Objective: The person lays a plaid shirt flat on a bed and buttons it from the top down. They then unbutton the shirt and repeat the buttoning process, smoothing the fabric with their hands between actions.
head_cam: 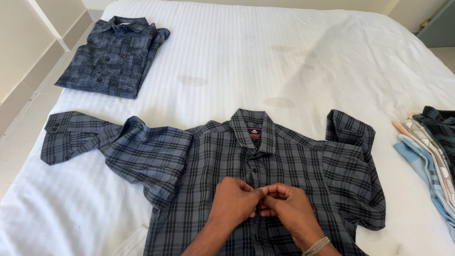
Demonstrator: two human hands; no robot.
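Plaid shirt [189, 161] is lying face up and spread out on the bed [246, 52], collar pointing away from the person, one sleeve stretching out flat to the left of the collar, the other bunching up to the right of it. Left hand [234, 201] and right hand [289, 206] are meeting at the button placket below the collar, fingers of both pressing together in a pinching grip on the placket fabric, apparently at a button. Shirt is looking light, soft and floppy, not slippery or fragile; it is sagging and creasing wherever lifted, so taking hold works best at firmer edges like placket, collar or shoulder seams, with the bed carrying the rest. Hard to make out: the button itself and the fingertips are hiding under the knuckles, so whether it is fastened cannot be told. Shirt hem is running off the bottom edge. Folded shirt [113, 54] is sitting far left above the collar; stack of clothes [429, 147] to the right of the collar is being cut off at the frame edge.
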